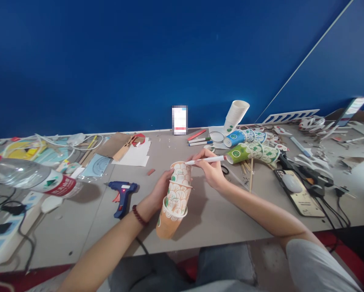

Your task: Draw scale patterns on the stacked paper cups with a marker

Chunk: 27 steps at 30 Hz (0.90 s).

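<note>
**Orange-and-white cup column (178,196) in my left hand, marker (210,159) at its far rim**

From my remote view, the column tilts over the near middle of the worktop (99,227), its plain orange end towards me. My left hand (163,188) is curled around its upper part; my right hand (210,170) pinches the white marker, tip at the far cup's rim. Line-drawn scallops and green patches cover the cups; I can read no words there.

On my left, a bottle (26,176) carries a red-and-white label (58,182) with a green mark; its white lettering is too blurred for me to read. Near it lies a blue glue gun (123,192). The upright screen (179,119) at the back is pixelated. To my right, the green cup column (241,154) and blue cup column (235,138) bear round emblems, also illegible.
</note>
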Available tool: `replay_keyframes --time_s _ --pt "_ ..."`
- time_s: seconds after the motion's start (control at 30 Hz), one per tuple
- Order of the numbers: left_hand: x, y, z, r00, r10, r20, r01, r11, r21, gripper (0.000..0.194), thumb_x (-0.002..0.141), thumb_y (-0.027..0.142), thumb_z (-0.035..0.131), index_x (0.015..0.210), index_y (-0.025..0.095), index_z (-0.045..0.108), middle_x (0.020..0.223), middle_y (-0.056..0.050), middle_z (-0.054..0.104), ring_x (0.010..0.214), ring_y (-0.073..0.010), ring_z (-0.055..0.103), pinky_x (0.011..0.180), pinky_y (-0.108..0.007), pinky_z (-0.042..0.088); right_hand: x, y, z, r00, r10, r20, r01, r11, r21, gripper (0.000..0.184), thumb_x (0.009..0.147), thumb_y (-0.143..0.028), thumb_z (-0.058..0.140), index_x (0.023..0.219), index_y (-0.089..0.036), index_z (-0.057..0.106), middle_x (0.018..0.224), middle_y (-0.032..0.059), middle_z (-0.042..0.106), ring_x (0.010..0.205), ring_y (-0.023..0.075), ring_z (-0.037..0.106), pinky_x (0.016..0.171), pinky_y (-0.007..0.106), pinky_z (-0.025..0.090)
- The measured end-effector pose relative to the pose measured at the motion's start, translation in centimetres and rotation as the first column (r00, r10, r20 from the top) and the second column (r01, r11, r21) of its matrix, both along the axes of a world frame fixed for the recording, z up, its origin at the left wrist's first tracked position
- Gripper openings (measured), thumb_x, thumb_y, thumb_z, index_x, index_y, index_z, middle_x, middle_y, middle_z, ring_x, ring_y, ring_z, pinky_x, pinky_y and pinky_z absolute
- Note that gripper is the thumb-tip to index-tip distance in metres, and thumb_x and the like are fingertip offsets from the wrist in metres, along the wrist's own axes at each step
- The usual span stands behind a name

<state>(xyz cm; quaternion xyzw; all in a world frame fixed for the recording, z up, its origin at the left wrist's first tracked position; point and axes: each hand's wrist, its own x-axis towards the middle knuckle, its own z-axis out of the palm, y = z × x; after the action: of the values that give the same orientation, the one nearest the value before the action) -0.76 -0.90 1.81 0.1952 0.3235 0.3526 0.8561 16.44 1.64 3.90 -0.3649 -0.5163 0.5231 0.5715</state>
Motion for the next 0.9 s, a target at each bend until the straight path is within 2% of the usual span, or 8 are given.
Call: replay_keyframes --time_s 0.2,0.27,0.4,0.5,0.67,0.9 --pt "0.37 -0.17 -0.03 0.998 0.045 -0.053 -0.047 0.998 -0.037 0.041 0.087 0.044 0.049 0.099 0.01 0.069 0.084 -0.01 0.072 0.067 -0.0188 0.066 0.064 -0.028 0.051 0.01 -0.04 0.04 1.0 -0.012 0.011 0.012 1.0 0.017 0.007 0.072 -0.016 0.058 0.067 -0.021 0.056 0.074 0.0007 0.07 0.076 0.0193 0.064 0.071 0.034 0.049" --pt "0.45 -0.23 0.28 0.995 0.084 -0.062 -0.086 0.996 -0.025 0.038 0.086 0.042 0.051 0.099 0.011 0.068 0.084 -0.009 0.072 0.068 -0.0184 0.067 0.068 -0.028 0.052 0.01 -0.06 0.06 0.999 -0.027 0.038 0.026 0.999 0.018 0.006 0.072 -0.017 0.059 0.067 -0.021 0.057 0.074 0.0005 0.069 0.075 0.0187 0.064 0.071 0.034 0.049" --pt "0.32 -0.34 0.44 0.984 0.129 -0.119 -0.13 0.992 -0.003 0.035 0.084 0.043 0.056 0.097 0.014 0.068 0.081 -0.007 0.071 0.064 -0.0174 0.066 0.063 -0.028 0.052 -0.05 -0.11 0.04 0.994 -0.046 0.094 0.043 0.999 0.031 0.005 0.073 -0.019 0.06 0.068 -0.021 0.059 0.073 -0.0001 0.066 0.074 0.0176 0.063 0.07 0.032 0.049" --pt "0.07 -0.41 0.15 0.984 0.086 -0.158 -0.091 0.995 -0.028 0.038 0.082 0.047 0.058 0.098 0.014 0.067 0.08 -0.007 0.071 0.066 -0.0182 0.066 0.064 -0.029 0.052 -0.08 -0.14 0.01 0.991 -0.071 0.115 0.067 0.997 0.04 0.005 0.073 -0.02 0.061 0.069 -0.021 0.058 0.074 0.0 0.066 0.074 0.0174 0.062 0.07 0.031 0.049" --pt "-0.14 -0.44 0.11 0.977 0.104 -0.189 -0.099 0.994 0.037 0.051 0.076 0.047 0.066 0.115 0.015 0.061 0.084 -0.009 0.071 0.071 -0.0211 0.068 0.068 -0.031 0.052 -0.01 -0.19 0.09 0.989 -0.063 0.135 0.057 0.997 0.048 0.005 0.074 -0.019 0.06 0.07 -0.021 0.058 0.073 0.0001 0.065 0.073 0.0173 0.061 0.07 0.032 0.048" --pt "-0.02 -0.55 0.43 0.979 0.111 -0.172 -0.106 0.994 0.04 0.051 0.077 0.046 0.066 0.116 0.014 0.061 0.083 -0.01 0.071 0.07 -0.0212 0.068 0.068 -0.032 0.053 0.05 -0.17 0.05 0.987 -0.07 0.144 0.065 0.997 0.041 0.005 0.073 -0.018 0.06 0.07 -0.021 0.058 0.073 -0.0003 0.064 0.072 0.0171 0.06 0.068 0.031 0.047"
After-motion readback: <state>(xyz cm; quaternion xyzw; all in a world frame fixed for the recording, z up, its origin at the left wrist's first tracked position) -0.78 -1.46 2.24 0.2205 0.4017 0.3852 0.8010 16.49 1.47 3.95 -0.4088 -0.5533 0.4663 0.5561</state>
